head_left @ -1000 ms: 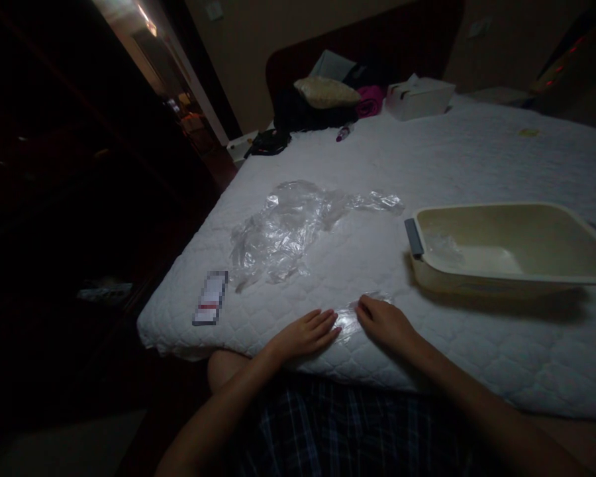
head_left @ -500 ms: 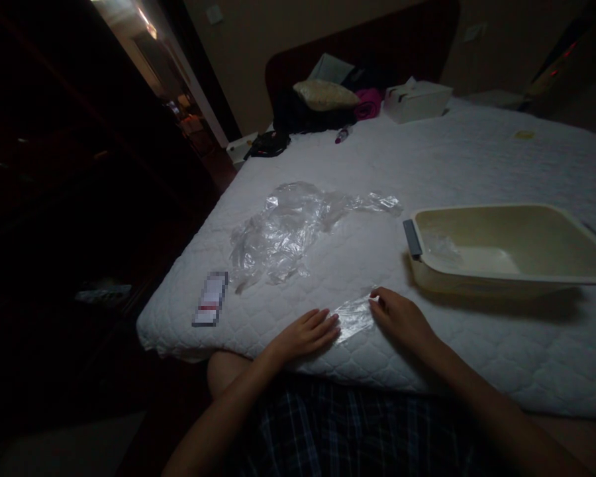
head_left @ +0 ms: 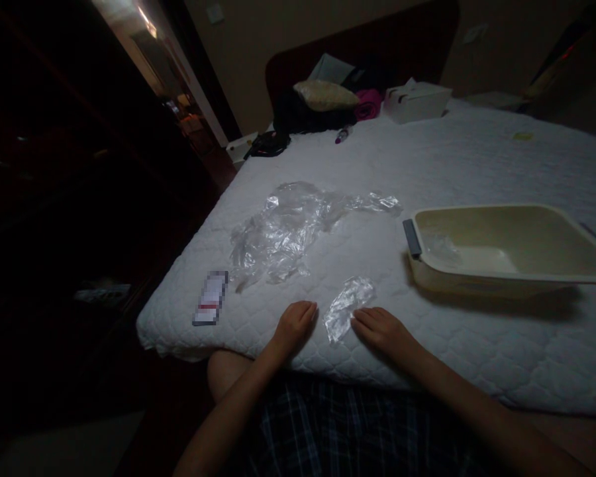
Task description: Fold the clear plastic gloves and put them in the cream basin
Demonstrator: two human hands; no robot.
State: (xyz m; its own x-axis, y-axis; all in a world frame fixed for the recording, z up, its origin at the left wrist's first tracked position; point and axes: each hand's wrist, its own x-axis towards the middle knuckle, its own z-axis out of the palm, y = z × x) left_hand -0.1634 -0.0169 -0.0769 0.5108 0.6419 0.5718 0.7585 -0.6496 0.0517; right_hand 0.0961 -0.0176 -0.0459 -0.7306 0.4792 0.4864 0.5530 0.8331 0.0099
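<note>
A small piece of clear plastic film [head_left: 345, 308], perhaps a bag, lies crinkled on the quilted white mattress near its front edge. My right hand [head_left: 382, 331] is at the film's right side, fingers together and fingertips closed on its edge. My left hand [head_left: 294, 326] rests on the mattress left of the film, a small gap away; its fingers are bent and drawn together, with nothing visible in them. Beyond both hands spreads a larger heap of crumpled clear plastic [head_left: 293, 228].
To the right stands a cream plastic tub [head_left: 487, 285] with grey handles and some clear plastic inside. A blurred phone-like object [head_left: 211, 298] lies at the left. A pillow [head_left: 325, 96], a pink roll [head_left: 367, 105] and a white box [head_left: 417, 103] sit by the headboard.
My left hand has come off the film and moved left. My right hand has shifted left and nearer to me. The film has turned and now lies more lengthwise.
</note>
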